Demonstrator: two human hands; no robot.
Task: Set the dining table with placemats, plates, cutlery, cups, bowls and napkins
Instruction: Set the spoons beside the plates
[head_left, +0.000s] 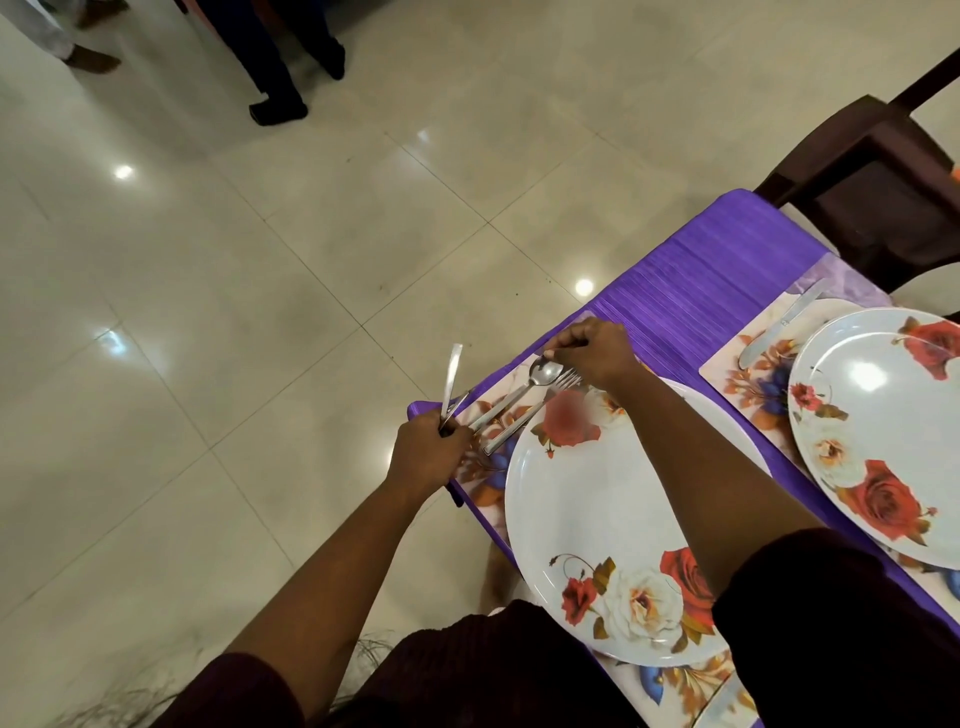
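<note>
Head cam, looking down at corner of table w/ purple cloth (691, 291). Left hand (431, 452) is fisted round a small bunch of cutlery (451, 382), handles sticking up and away past the table edge, over the floor; exact pieces in the bunch can't be made out. Right hand (595, 351) has fingers curled, pinching the bowl end of a spoon (524, 387) at the far-left corner of the near floral placemat (480, 470). Spoon lies diagonal on the mat, handle pointing back toward left hand. Fork (535, 410) lies just beside spoon on the plate side, roughly parallel, tines near right hand, handle end touching or just at the rim of near plate (587, 519); can't tell which. Near plate is white w/ rose print, sits on the near mat, right forearm crosses over it. 2nd rose plate (857, 415) on a 2nd placemat (748, 358) to the right, w/ a knife (782, 322) on the mat's far side, just beside that plate. Dark brown chair (872, 176) at far end of table. Legs and shoes of other ppl (280, 57) at top left on glossy tile floor (260, 260).
</note>
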